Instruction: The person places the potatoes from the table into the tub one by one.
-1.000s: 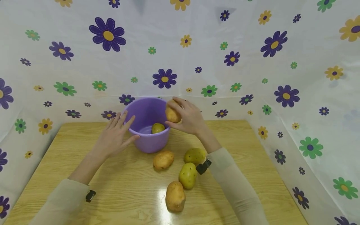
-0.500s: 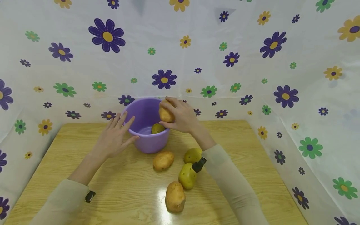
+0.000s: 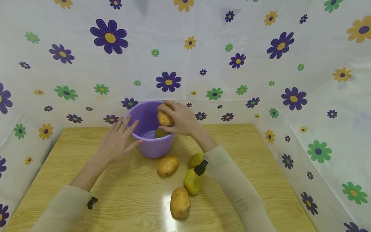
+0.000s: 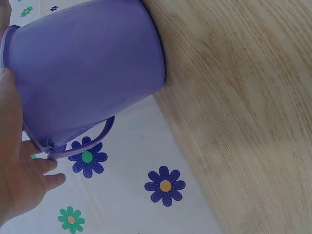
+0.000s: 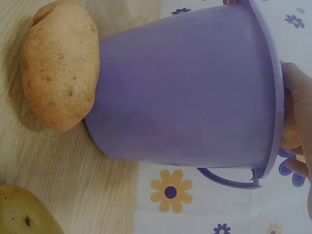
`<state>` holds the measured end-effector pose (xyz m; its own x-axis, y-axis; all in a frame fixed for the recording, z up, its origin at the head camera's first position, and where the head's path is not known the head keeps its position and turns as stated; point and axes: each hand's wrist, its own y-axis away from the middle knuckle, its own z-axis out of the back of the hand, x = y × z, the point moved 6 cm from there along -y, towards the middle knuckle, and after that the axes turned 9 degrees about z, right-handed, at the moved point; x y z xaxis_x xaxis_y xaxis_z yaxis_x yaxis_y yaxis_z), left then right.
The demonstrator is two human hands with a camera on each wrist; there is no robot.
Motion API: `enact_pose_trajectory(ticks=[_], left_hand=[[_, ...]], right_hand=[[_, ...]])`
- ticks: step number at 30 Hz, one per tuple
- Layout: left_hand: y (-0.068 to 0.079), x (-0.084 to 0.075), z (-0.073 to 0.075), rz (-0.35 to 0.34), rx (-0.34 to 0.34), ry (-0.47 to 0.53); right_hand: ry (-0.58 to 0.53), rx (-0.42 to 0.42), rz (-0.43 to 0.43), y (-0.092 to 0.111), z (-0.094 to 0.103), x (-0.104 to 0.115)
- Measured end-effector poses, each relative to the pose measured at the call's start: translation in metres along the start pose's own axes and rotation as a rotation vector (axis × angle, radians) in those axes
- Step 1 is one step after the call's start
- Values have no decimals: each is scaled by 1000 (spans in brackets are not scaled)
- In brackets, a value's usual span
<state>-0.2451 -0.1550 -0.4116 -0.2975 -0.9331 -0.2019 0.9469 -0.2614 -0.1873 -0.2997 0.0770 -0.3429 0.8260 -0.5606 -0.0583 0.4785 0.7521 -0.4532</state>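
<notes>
A purple bucket (image 3: 155,148) stands upright at the back of the wooden table, its handle (image 4: 90,145) hanging down at the side. My right hand (image 3: 183,120) grips a brown potato (image 3: 165,117) over the bucket's opening, at the right of the rim. A greenish potato (image 3: 161,133) lies inside the bucket, partly hidden by the right hand. My left hand (image 3: 116,141) rests at the left of the rim with fingers spread and straight; in the left wrist view its thumb and fingers lie along the rim.
In front of the bucket lies a brown potato (image 3: 168,166). Two greenish potatoes, the nearer (image 3: 192,182) and the farther (image 3: 196,159), lie by the right sleeve, partly covered by its black wrist device (image 3: 200,167). Another brown potato (image 3: 180,203) is nearest. A flowered sheet (image 3: 220,74) surrounds the table.
My right hand has moved left with the brown potato, from the bucket's right rim to over its opening. The left hand has stayed at the rim.
</notes>
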Motion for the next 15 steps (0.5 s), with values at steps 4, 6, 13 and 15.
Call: enact_pose_trajectory(ticks=[4,6,13,15], left_hand=[[0,0,0,2,3,4],[0,0,0,2,3,2],[0,0,0,0,3,-1],[0,-1,0,-1,3,-2]], right_hand=[[30,69,23,-6,-5,2],[42,107,25,-8,-9,2],[33,155,17,-11,-13,4],[34,173,16,-12,-15,5]])
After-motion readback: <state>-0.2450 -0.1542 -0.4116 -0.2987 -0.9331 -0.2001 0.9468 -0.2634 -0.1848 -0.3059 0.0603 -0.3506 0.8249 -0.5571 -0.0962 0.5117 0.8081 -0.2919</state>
